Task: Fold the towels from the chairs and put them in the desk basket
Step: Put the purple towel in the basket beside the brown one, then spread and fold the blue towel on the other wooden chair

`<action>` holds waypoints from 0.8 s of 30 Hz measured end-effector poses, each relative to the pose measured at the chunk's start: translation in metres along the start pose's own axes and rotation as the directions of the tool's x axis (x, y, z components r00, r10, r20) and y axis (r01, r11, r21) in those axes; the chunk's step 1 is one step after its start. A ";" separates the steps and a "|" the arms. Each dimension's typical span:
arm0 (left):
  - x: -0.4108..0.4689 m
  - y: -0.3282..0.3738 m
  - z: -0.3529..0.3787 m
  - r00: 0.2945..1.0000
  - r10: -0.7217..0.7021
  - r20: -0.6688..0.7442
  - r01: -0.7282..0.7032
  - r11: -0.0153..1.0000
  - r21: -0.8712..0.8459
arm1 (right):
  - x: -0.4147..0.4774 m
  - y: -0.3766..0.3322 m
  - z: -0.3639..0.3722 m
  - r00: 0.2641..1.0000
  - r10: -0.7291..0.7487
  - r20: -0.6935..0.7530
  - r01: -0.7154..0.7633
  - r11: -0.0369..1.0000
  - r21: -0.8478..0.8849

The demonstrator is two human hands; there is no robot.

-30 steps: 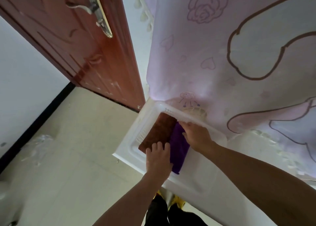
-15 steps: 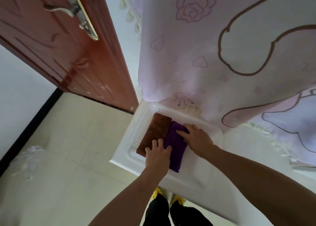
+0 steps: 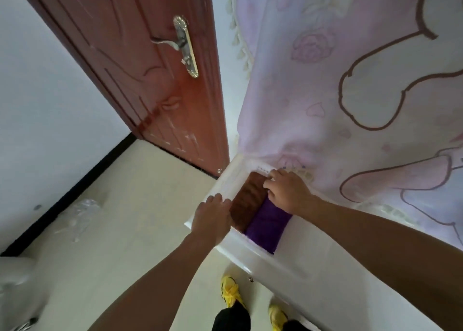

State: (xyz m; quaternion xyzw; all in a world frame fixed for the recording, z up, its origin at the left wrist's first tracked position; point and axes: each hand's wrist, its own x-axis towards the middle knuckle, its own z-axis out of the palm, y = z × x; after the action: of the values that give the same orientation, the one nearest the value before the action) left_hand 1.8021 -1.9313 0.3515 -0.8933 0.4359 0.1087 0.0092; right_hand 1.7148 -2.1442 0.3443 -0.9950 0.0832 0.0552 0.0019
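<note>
A white plastic basket (image 3: 226, 180) stands on a white desk, below a hanging pink cloth. Inside it, a folded brown towel (image 3: 248, 200) lies on the left and a folded purple towel (image 3: 269, 224) lies beside it on the right. My left hand (image 3: 213, 215) rests on the basket's left rim, its fingers straight and just beside the brown towel. At the far end of the towels my right hand (image 3: 288, 190) presses down, covering the purple towel's far part. Its fingertips touch the brown towel's far corner by the basket wall.
A red-brown door (image 3: 150, 80) with a metal handle (image 3: 185, 46) stands ajar at the left. The pink patterned cloth (image 3: 350, 92) hangs over the desk's back. A clear plastic bag (image 3: 80, 213) lies on the pale floor. My yellow shoes (image 3: 230, 290) are below the desk edge (image 3: 288, 263).
My left hand slid off the brown towel onto the basket's left rim. My right hand moved from the purple towel's middle to the far end of the towels. The view tilted.
</note>
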 end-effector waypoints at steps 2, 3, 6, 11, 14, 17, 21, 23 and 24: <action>-0.025 -0.019 -0.007 0.986 -0.165 -0.012 0.166 0.986 0.020 | 0.010 -0.022 -0.017 0.995 -0.094 -0.038 0.093 0.996 -0.013; -0.040 -0.028 -0.012 0.970 -0.241 -0.015 0.241 0.970 0.012 | 0.013 -0.035 -0.025 0.989 -0.147 -0.033 0.147 0.989 -0.004; -0.098 -0.051 -0.022 0.894 -0.448 -0.009 0.447 0.893 -0.060 | 0.018 -0.078 -0.041 0.946 -0.317 -0.064 0.320 0.947 0.036; -0.234 -0.070 -0.029 0.695 -0.718 0.023 0.716 0.690 -0.105 | 0.006 -0.197 -0.062 0.782 -0.614 -0.106 0.622 0.780 0.072; -0.331 -0.079 -0.023 0.520 -0.853 0.040 0.849 0.510 -0.140 | -0.018 -0.294 -0.079 0.634 -0.768 -0.089 0.773 0.631 0.057; -0.412 -0.083 -0.016 0.377 -0.925 0.050 0.918 0.367 -0.148 | -0.045 -0.375 -0.087 0.504 -0.859 -0.086 0.863 0.501 0.058; -0.533 -0.086 0.001 0.177 -0.983 0.040 0.966 0.166 -0.196 | -0.097 -0.495 -0.090 0.323 -0.944 -0.070 0.946 0.322 0.029; -0.596 -0.088 0.011 0.086 -0.995 0.045 0.975 0.075 -0.207 | -0.127 -0.557 -0.089 0.246 -0.966 -0.077 0.969 0.247 0.007; -0.612 -0.088 0.014 0.064 -0.996 0.061 0.977 0.050 -0.208 | -0.135 -0.572 -0.088 0.225 -0.972 -0.072 0.974 0.225 0.001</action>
State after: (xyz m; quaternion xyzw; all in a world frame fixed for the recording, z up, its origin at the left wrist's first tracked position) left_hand 1.5035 -1.3995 0.4545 -0.9496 -0.3043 0.0705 -0.0273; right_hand 1.6874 -1.5589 0.4435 -0.8316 -0.5524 0.0125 0.0559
